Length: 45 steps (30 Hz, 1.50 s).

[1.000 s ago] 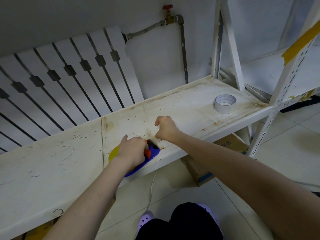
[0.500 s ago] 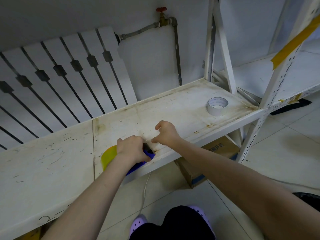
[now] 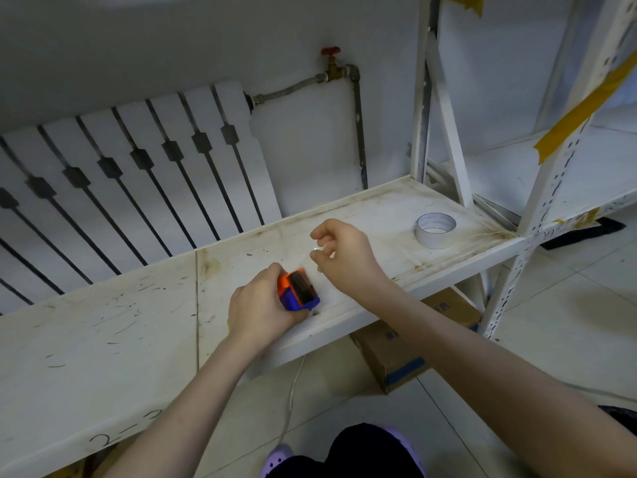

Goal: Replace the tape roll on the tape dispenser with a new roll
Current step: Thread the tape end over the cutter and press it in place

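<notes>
A blue and orange tape dispenser (image 3: pixel 299 292) rests near the front edge of the white shelf (image 3: pixel 372 215), its black toothed front facing up. My left hand (image 3: pixel 262 308) grips it from the left and covers most of its body. Just right of it and slightly above the shelf, my right hand (image 3: pixel 344 257) pinches a thin strip of clear tape (image 3: pixel 319 249) between thumb and fingers. A separate roll of tape (image 3: pixel 435 230) with a white core lies flat at the shelf's right end, untouched.
A white radiator (image 3: pixel 131 174) and a pipe with a red valve (image 3: pixel 331 60) stand behind the shelf. White rack uprights (image 3: pixel 537 208) rise at the right. A cardboard box (image 3: pixel 410 343) sits on the floor under the shelf, by my knee and shoe.
My right hand has lifted away from the dispenser, up and to the right, drawing a strip of clear tape. The dispenser's orange and black front is now exposed. The camera view has tilted.
</notes>
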Available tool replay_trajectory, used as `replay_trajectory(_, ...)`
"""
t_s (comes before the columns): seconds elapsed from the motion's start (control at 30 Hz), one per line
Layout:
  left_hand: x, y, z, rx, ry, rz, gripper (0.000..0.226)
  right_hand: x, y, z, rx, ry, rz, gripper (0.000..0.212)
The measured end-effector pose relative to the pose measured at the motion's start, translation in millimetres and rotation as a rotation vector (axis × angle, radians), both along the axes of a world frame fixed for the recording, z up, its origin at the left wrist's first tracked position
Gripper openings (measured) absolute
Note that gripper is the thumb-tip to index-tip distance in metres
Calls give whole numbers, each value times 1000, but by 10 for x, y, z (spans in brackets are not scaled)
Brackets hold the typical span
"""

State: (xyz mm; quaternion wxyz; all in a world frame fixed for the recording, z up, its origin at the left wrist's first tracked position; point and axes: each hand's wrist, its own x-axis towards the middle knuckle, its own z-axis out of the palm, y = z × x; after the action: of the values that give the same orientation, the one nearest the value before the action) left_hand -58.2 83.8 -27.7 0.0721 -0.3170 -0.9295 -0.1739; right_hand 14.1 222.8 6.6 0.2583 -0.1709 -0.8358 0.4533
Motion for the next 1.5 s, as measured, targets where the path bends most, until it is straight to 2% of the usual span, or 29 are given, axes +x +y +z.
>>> replay_trajectory(0.1, 84, 21, 3, 93, -55, 27, 55, 111, -195, 180, 249, 37, 21, 26)
replay_trajectory(0.3, 130, 34, 38, 259, -136, 13, 50, 287, -519, 345, 451, 64, 118, 30)
replay_trajectory(0.5, 200, -21, 54, 315, -185, -4, 53, 234, -409, 419, 377, -44, 30, 31)
replay_trajectory(0.73, 234, -33, 42, 312, -203, 50, 53, 194, -272, 379, 334, -65, 3, 31)
replay_trajectory(1.3, 270, -2, 50, 339, -147, 178, 53, 122, -163, 260, 385, -45, -23, 30)
replay_trajectory(1.5, 297, -26, 64, 297, -143, 156, 52, 65, -182, 219, 488, 101, 56, 22)
